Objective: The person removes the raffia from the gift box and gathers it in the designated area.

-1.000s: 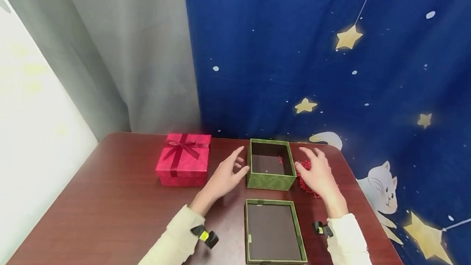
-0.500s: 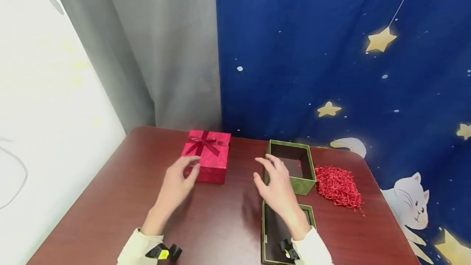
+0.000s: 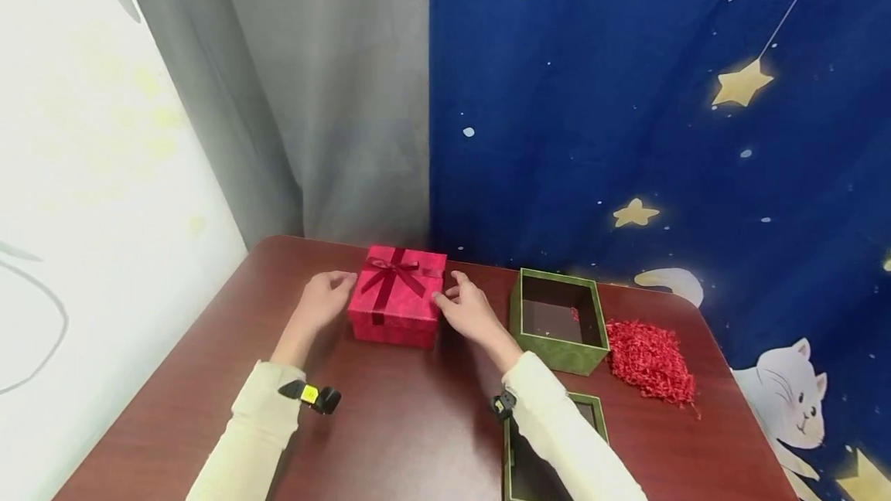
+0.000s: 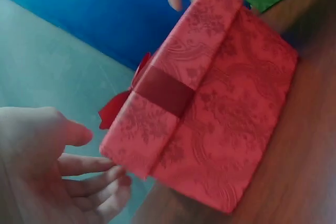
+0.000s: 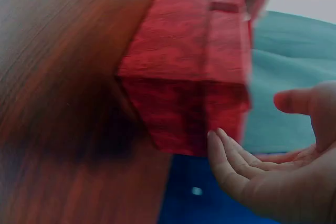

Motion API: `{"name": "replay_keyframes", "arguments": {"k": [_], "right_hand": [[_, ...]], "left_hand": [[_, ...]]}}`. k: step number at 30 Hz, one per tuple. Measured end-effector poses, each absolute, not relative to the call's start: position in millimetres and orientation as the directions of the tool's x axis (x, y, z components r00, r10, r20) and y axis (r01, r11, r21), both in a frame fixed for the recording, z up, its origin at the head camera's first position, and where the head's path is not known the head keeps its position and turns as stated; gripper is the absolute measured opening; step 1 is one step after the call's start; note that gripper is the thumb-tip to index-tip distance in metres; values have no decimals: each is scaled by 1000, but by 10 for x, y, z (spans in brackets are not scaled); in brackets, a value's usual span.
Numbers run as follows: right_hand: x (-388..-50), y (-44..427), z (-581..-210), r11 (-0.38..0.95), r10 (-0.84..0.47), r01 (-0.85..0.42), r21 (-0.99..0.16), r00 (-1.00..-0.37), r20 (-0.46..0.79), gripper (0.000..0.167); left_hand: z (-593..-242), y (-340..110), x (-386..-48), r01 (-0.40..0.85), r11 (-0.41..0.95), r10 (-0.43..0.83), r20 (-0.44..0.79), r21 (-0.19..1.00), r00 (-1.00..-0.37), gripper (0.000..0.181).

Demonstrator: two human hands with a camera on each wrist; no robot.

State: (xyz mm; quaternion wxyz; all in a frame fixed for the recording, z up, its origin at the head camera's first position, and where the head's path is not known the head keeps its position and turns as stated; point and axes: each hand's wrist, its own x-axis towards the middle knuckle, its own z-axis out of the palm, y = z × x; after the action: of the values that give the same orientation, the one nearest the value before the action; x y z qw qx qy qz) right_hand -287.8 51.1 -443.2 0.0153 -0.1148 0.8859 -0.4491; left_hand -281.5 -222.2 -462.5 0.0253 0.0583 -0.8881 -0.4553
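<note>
A red gift box (image 3: 395, 331) with its lid on stands near the back of the table. Dark red ribbon crosses the lid, tied in a bow (image 3: 394, 270). My left hand (image 3: 322, 303) is at the box's left side; in the left wrist view its relaxed fingers (image 4: 97, 186) are by the lid's corner. On the opposite side is my right hand (image 3: 476, 315), thumb toward the lid's edge. The right wrist view has its extended fingers (image 5: 231, 161) at the lid's side, thumb apart from it. Whether either hand touches the box, I cannot tell.
Right of the red box stands a green box (image 3: 567, 354) without its lid, a few red scraps inside. Beside it lies a heap of red shredded paper (image 3: 650, 362). A green lid (image 3: 592, 408) lies upturned in front, partly hidden by my right sleeve.
Both hands have moved from beside the open green box leftward to the two sides of the red gift box. The view has turned left. The boxes have stayed in place.
</note>
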Motion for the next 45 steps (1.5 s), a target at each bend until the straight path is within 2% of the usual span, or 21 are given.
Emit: {"name": "replay_keyframes", "arguments": {"k": [4, 10, 14, 24, 30, 33, 36, 40, 42, 45], "right_hand": [[-2949, 406, -4548, 553, -153, -90, -829, -988, 5, 70], [-2969, 372, -4586, 431, -64, 11, -902, -997, -43, 65], [-2977, 404, -4595, 371, -50, 55, -927, -996, -79, 64], [-2958, 410, -4558, 369, -37, -2, -929, -999, -13, 65], [-2887, 390, -4508, 347, -25, -69, -935, -998, 64, 68], [-2796, 442, -4426, 258, -126, -109, -960, -989, 78, 70], [-2656, 560, -4310, 115, -298, -133, -984, -950, 93, 70], [-2438, 761, -4159, -14, -508, -168, -986, -848, 151, 61], [-2324, 859, -4099, -35, -594, -198, -980, -784, 179, 49], [-2168, 980, -4033, -6, -703, -295, -956, -679, 214, 34]], "left_hand": [[-4610, -2163, -2883, -119, 575, -96, -78, 809, -992, 49], [-4654, -2121, -2929, -132, 559, -95, -96, 819, -991, 45], [-4674, -2107, -2921, -119, 552, -82, -88, 825, -993, 46], [-4583, -2083, -2862, -83, 517, -82, -47, 852, -996, 49], [-4467, -2111, -2742, 5, 481, -74, 46, 877, -996, 52], [-4396, -2171, -2563, 52, 437, -74, 93, 898, -993, 57], [-4353, -2260, -2313, 77, 364, -61, 106, 928, -992, 61], [-4327, -2390, -1941, 108, 318, -3, 114, 942, -993, 60], [-4317, -2442, -1748, 147, 316, 50, 138, 937, -989, 58], [-4313, -2512, -1506, 279, 293, 209, 224, 914, -952, 54]]}}
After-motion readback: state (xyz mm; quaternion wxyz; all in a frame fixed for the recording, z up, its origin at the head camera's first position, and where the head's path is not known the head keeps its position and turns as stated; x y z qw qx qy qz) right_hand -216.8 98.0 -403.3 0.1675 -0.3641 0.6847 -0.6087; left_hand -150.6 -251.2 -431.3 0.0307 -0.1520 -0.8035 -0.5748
